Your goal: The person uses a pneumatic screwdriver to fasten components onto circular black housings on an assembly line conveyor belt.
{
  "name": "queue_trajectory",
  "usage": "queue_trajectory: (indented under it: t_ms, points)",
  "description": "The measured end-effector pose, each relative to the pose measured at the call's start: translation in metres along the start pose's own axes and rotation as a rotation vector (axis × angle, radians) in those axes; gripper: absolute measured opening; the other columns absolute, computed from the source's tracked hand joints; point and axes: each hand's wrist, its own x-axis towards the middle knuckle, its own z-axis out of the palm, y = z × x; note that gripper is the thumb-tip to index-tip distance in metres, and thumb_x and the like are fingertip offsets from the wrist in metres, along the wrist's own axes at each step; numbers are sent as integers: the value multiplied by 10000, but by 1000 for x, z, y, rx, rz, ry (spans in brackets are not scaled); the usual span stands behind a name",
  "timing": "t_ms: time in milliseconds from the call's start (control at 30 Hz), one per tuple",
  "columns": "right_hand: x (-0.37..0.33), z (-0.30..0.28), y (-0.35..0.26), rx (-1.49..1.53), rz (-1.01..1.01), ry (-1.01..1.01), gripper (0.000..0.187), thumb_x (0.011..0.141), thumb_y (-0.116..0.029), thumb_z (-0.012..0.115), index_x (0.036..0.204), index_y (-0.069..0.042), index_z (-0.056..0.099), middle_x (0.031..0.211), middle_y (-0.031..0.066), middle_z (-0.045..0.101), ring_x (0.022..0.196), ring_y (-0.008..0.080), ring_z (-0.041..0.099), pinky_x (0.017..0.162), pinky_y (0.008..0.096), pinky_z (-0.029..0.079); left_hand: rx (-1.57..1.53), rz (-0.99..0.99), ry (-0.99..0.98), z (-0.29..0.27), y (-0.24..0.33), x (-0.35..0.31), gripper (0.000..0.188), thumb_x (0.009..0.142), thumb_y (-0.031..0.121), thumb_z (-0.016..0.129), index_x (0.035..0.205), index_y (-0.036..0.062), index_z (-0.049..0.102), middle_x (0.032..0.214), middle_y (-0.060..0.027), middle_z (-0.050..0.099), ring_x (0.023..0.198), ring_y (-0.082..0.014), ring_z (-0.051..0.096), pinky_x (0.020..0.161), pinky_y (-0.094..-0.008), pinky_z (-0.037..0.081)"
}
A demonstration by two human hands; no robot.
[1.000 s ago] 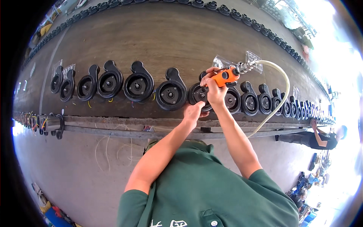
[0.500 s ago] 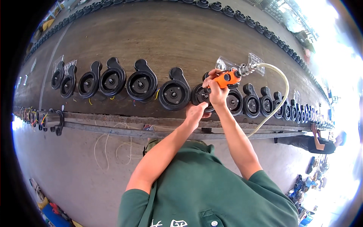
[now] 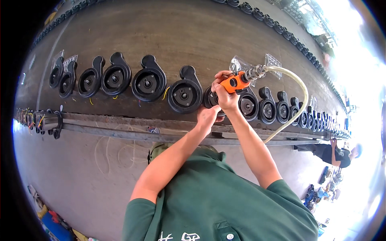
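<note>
Gleaming orange, with a ribbed metal end (image 3: 255, 73), the tool (image 3: 235, 83) lies between one and two o'clock from centre, gripped by the right hand (image 3: 225, 91) over a round, black housing (image 3: 206, 96). The left hand (image 3: 207, 116) clasps that housing's edge at six o'clock. A translucent hose (image 3: 306, 96) (bowed, milky) leaves toward three o'clock above the brown counter (image 3: 193, 40).
</note>
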Motion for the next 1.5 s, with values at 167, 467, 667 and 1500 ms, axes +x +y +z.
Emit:
queue_trajectory:
  t_ms: [167,467,667,1500]
  points:
    - [-1,-5,7,-100,-14,-54,223,844,46,534,1060,-10,533,813,72,585,714,165,587,689,329,520,25,-25,15,-1,0,2,290,852,114,743,1016,-107,651,968,-151,700,679,-207,717,571,-332,638]
    - [0,4,1,22,-7,36,158,783,19,651,932,-9,609,813,54,637,711,133,620,636,275,520,44,99,45,3,0,-7,296,893,149,722,900,-128,619,884,-158,683,649,-207,716,542,-321,625]
    - [6,8,-6,-21,-72,53,168,787,30,644,952,20,617,851,50,657,725,108,628,645,265,517,180,86,-13,4,3,-20,289,968,181,637,934,-106,641,877,-159,685,663,-227,724,573,-331,620]
    - [-57,-34,-25,-44,-27,129,247,864,53,508,1100,-9,468,767,67,538,675,159,520,675,331,475,-10,39,-278,-16,4,-22,324,943,146,535,1169,-72,614,1036,-166,707,858,-267,726,806,-395,605]
